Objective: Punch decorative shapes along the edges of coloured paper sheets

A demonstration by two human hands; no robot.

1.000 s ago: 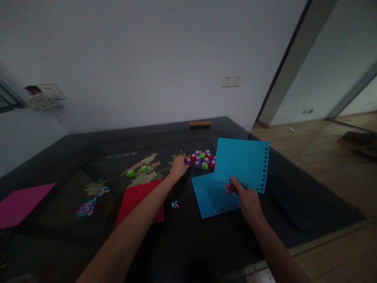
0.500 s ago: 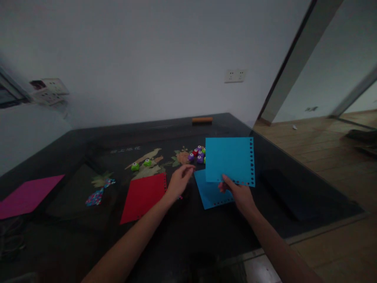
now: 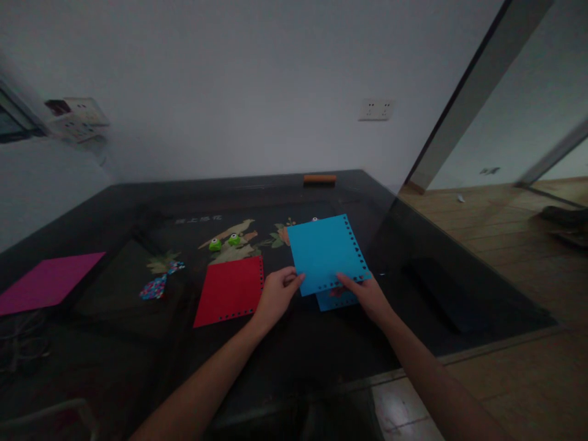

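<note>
Both hands (image 3: 321, 294) holding blue sheet (image 3: 324, 252), red sheet (image 3: 230, 290) beside

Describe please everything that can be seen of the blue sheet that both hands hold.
The blue sheet is a thin rectangle of what looks like paper, plain bright blue. A row of small punched holes runs along its right edge and its near edge. It is held tilted above the dark table, turned a little. The left hand holds its near left corner and the right hand its near edge. It covers most of a second blue sheet below it, and of the small punches behind.
</note>
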